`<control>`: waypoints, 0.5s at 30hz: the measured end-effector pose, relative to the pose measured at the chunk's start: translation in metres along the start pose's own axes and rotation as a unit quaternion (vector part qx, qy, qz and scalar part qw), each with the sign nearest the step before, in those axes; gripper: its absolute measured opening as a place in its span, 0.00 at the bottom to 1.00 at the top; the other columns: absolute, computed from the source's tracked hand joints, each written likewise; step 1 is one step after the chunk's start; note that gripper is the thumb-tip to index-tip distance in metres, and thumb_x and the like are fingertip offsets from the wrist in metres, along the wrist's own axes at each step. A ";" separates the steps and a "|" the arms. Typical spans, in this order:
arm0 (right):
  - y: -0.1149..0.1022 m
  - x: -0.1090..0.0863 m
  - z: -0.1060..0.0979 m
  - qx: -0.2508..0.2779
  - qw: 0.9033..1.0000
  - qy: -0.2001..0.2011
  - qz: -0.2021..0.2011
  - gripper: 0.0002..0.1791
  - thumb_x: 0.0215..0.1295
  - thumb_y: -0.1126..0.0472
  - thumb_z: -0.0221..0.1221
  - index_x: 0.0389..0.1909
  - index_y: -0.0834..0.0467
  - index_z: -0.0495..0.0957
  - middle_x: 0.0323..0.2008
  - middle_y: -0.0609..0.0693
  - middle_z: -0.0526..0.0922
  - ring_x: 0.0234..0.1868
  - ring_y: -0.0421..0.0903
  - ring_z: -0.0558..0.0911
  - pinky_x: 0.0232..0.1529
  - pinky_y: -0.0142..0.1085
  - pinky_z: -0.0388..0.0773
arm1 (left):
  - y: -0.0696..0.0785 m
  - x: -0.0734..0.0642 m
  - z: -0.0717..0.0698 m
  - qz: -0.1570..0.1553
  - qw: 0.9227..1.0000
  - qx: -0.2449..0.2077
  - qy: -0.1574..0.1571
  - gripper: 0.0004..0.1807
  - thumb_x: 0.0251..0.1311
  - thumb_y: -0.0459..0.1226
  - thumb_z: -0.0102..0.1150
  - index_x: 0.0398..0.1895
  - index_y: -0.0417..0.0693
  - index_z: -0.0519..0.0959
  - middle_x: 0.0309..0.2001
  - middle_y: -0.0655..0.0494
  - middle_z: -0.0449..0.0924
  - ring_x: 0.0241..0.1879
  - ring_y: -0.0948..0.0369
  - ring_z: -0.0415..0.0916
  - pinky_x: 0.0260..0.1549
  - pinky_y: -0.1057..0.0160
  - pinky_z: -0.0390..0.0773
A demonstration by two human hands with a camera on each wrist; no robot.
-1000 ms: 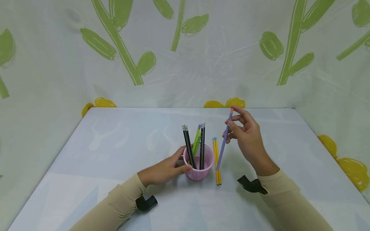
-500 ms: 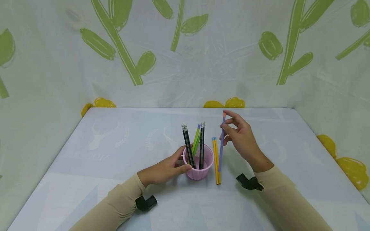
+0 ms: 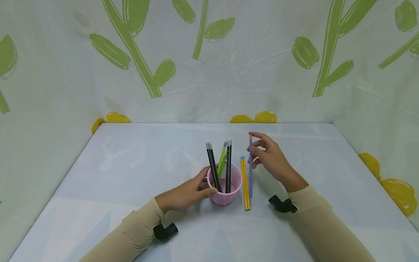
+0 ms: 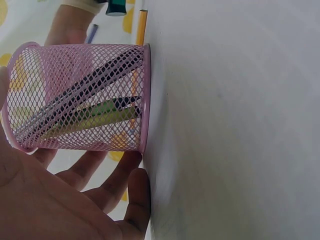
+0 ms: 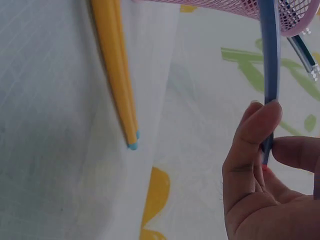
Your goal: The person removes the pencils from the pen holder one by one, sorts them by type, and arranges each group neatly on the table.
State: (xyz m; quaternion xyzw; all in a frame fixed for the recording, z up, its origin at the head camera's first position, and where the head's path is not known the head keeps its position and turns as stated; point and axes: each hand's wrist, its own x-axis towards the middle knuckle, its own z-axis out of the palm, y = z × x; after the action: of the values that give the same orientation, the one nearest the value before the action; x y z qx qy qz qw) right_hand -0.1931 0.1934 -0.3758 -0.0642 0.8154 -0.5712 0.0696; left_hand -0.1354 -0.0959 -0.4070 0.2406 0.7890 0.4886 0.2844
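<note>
My left hand (image 3: 184,195) holds a pink mesh pencil cup (image 3: 224,198) at its left side, thumb at the rim and the other fingers around the far side. Several black pencils (image 3: 213,165) and green pencils (image 3: 222,162) lean inside the cup. Between thumb and fingers, my right hand (image 3: 274,162) pinches a purple pencil (image 3: 250,178) near its orange-tipped upper end, the index finger on that tip. The purple pencil stands nearly vertical in the head view, just right of two yellow pencils (image 3: 245,185) lying side by side with blue ends away from me.
All this stands on a pale, faintly patterned table (image 3: 131,218). Behind it and at both sides rise light walls (image 3: 248,65) with painted green stems and yellow shapes. A black device (image 3: 282,205) sits at my right wrist, and another black device (image 3: 165,231) at my left.
My right hand has moved left and toward me with the purple pencil, which has gone from slanted to nearly vertical beside the yellow pencils. The left hand and cup stay put.
</note>
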 end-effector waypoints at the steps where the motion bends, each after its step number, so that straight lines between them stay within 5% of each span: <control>1: 0.002 0.001 0.000 -0.002 1.000 -0.005 0.002 0.28 0.77 0.64 0.51 0.74 0.51 0.60 0.52 0.66 0.75 0.39 0.62 0.83 0.34 0.36 0.85 | 0.000 0.000 0.000 0.001 1.000 0.001 0.000 0.36 0.71 0.60 0.49 0.74 0.88 0.42 0.75 0.60 0.61 0.71 0.55 0.66 0.69 0.45 0.66; 15: 0.013 0.010 -0.002 -0.057 0.996 -0.037 0.061 0.29 0.76 0.63 0.51 0.75 0.53 0.58 0.51 0.63 0.76 0.36 0.50 0.83 0.37 0.37 0.86 | -0.001 0.001 0.000 0.011 1.000 0.005 0.000 0.36 0.71 0.59 0.49 0.75 0.84 0.43 0.74 0.61 0.63 0.72 0.56 0.64 0.69 0.47 0.66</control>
State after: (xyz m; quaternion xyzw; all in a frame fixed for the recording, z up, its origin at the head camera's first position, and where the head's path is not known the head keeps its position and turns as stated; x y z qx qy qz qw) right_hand -0.2039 0.1979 -0.3882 -0.0391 0.8457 -0.5161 0.1303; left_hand -0.1367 -0.0956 -0.4082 0.2507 0.7884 0.4883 0.2776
